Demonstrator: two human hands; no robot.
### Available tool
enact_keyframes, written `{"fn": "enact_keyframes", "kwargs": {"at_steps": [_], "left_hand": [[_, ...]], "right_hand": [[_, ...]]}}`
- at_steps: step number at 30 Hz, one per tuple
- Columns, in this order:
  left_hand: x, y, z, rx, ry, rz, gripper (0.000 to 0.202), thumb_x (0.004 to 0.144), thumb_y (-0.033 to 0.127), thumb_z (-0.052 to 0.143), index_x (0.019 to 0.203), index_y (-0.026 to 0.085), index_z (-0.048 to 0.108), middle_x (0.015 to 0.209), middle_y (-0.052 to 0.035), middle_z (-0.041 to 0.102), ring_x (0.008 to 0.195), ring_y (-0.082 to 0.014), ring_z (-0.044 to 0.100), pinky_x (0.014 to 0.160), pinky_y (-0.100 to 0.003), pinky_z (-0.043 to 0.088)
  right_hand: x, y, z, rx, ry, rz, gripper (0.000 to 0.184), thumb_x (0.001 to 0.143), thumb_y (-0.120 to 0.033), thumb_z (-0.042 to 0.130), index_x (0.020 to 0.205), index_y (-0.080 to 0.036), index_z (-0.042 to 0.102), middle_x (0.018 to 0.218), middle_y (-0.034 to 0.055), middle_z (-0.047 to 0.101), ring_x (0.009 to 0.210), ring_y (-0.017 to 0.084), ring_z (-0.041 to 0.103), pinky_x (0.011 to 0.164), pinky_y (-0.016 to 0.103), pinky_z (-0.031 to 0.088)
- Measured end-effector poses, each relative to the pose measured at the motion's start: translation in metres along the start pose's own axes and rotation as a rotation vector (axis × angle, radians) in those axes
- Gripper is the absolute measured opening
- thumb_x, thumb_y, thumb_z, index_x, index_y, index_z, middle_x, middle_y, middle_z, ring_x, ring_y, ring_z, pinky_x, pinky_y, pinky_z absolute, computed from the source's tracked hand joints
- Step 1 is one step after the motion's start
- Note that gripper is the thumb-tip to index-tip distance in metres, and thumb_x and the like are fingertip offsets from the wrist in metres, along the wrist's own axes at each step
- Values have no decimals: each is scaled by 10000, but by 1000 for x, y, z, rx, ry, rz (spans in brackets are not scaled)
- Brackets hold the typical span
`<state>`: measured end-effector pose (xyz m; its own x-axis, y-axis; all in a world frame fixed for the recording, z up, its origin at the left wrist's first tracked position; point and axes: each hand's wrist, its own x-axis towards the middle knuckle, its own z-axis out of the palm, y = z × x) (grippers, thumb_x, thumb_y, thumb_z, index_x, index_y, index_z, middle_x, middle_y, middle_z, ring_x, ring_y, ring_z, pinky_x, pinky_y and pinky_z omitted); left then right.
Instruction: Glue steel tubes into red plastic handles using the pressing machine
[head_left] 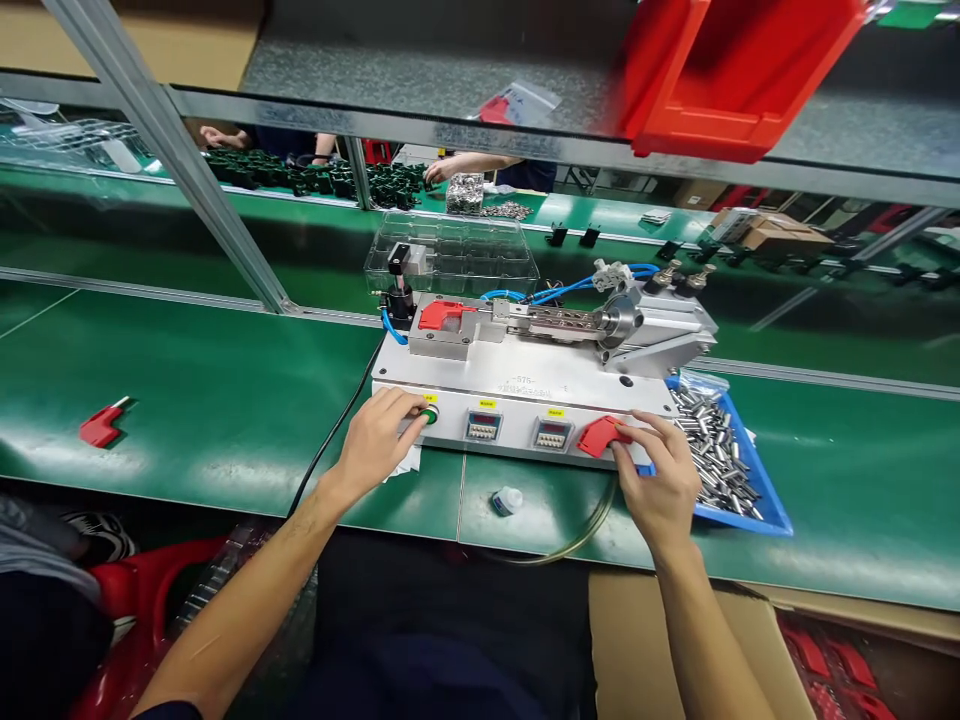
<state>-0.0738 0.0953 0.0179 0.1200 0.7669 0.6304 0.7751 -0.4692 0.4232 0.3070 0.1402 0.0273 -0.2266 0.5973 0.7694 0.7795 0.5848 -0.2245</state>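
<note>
My left hand [379, 435] is at the left end of the machine's front panel, its thumb and fingers closing about a green push button [429, 414]. With thumb and fingertips, my right hand [664, 470] grips a red plastic part [600, 436] in front of the panel's right end. Between both hands the silver bench machine [517, 375] carries two small counter displays, a left one [484, 425] and a right one [553, 433]. Another red part [444, 316] sits in the metal fixture on top, in line with a horizontal rod mechanism [562, 322].
A blue tray [772, 515] of metal pins stands right of the machine. One red part with a metal pin [103, 425] lies far left. A small white-capped bottle [508, 500] stands in front. Overhead is a shelf with a red bin [720, 130]; co-workers' hands [457, 167] show behind.
</note>
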Motion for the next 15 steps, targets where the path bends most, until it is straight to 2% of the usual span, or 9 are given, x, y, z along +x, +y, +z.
{"fn": "enact_keyframes", "kwargs": {"at_steps": [5,10,13,15], "left_hand": [[-1,0,3,3,7,-10,80,1064,217,568,1059,206,647,945,-42,709,868,-225,653,781,-350,503],[2,1,5,54,18,-70,109,1037,221,564,962,209,642,885,-41,689,817,-228,642,764,-360,497],[-2,10,0,-5,11,-89,120,1048,224,550,1016,209,665,965,-60,717,878,-237,669,805,-367,526],[-8,24,-6,-86,24,-89,122,1060,245,561,1056,214,679,1021,-72,730,944,-246,687,850,-372,547]], "right_hand": [[0,1,0,12,-24,25,142,985,-215,648,1094,-229,739,1269,119,695,1107,283,712,930,452,625],[5,4,-1,-22,-15,64,90,937,-184,660,997,-212,720,1224,125,685,1002,263,725,861,428,639],[6,-12,-13,-69,55,16,66,956,-180,670,990,-212,716,1156,121,706,1008,272,733,832,420,650],[7,-37,-21,-71,56,-25,98,982,-166,672,1045,-221,722,1122,112,722,1008,267,740,845,414,655]]}}
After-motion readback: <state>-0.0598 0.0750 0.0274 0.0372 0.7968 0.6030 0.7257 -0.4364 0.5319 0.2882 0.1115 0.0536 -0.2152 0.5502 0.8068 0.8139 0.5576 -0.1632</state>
